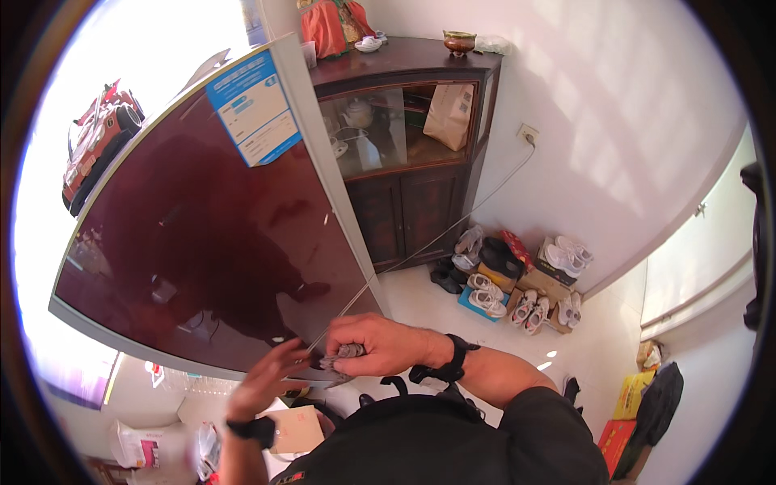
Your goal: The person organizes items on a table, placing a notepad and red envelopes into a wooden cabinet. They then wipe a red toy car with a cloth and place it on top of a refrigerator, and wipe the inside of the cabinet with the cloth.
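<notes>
My right hand [379,348] is closed around a bunched grey-brown cloth [348,351], in front of the lower edge of a dark red glossy panel [200,230] in a light frame. My left hand [273,376] is blurred, its fingers apart, just left of the cloth; I see nothing held in it. A thin cord [436,236] runs from a wall socket [528,132] down across the panel's edge to between my hands. Where it ends is hidden. A blue and white label [254,109] is stuck on the panel's upper corner.
A dark wooden corner cabinet [400,206] with glass stands behind the panel. Several pairs of shoes [485,297] and boxes [545,282] lie beside it on the floor. A red toy car [100,145] rests on the panel's top edge. An open cardboard box [300,430] is at lower left.
</notes>
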